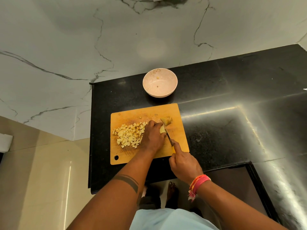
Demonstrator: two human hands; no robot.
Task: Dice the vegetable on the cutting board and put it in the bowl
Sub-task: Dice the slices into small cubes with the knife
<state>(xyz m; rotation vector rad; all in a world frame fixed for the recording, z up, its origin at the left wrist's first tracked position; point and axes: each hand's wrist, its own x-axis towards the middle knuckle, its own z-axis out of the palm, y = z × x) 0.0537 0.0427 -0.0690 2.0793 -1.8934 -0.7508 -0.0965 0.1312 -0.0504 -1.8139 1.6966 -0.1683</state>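
Hands, knife, pale cubed vegetable

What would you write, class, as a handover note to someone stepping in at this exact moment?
Left hand holds the uncut vegetable piece down on the cutting board. Right hand grips the knife, blade at that piece. Done: a diced pile lies on the board's left. Left: dice the held piece and the sliced piece behind it, then move everything into the bowl, which holds only scraps.
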